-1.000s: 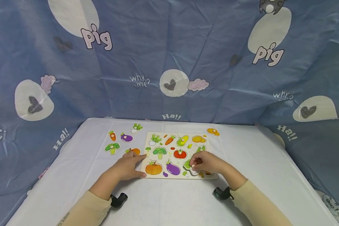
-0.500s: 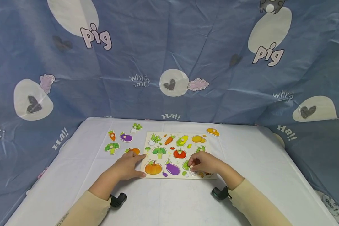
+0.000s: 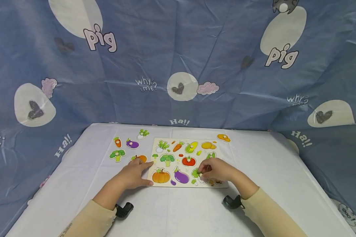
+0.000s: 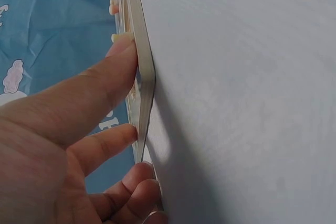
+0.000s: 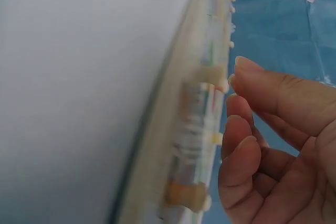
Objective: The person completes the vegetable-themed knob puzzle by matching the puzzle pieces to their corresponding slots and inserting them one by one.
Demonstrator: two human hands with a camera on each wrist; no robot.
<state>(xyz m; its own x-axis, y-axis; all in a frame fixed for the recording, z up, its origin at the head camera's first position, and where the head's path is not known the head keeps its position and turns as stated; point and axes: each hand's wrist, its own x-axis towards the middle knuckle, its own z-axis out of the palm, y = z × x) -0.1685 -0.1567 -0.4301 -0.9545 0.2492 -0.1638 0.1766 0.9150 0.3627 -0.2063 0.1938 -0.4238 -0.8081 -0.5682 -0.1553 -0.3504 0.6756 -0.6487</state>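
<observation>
A wooden vegetable puzzle board (image 3: 173, 169) lies flat on the table. My left hand (image 3: 132, 174) rests at its left end, thumb (image 4: 118, 69) and forefinger stretched onto the board's border near the front left corner. Over the front right part, my right hand (image 3: 218, 170) pinches the small knob of a green-and-white leafy vegetable puzzle piece (image 3: 195, 173) between thumb (image 5: 273, 85) and forefinger. That piece sits at its matching picture, partly covered by the fingers. A knobbed tomato piece (image 3: 189, 161) and a corn piece (image 3: 191, 147) lie in the board.
Left of the board lie loose pieces: a carrot (image 3: 117, 142), an eggplant (image 3: 132, 144), a radish (image 3: 143, 134), a broccoli (image 3: 117, 155) and a pumpkin (image 3: 140, 159) partly behind the left hand. A potato piece (image 3: 223, 138) lies beyond the back right corner. Behind hangs a blue cloth (image 3: 154, 108).
The leafy piece was tilted a second ago and now lies flatter in the board, the right hand having shifted slightly. The left hand keeps its place.
</observation>
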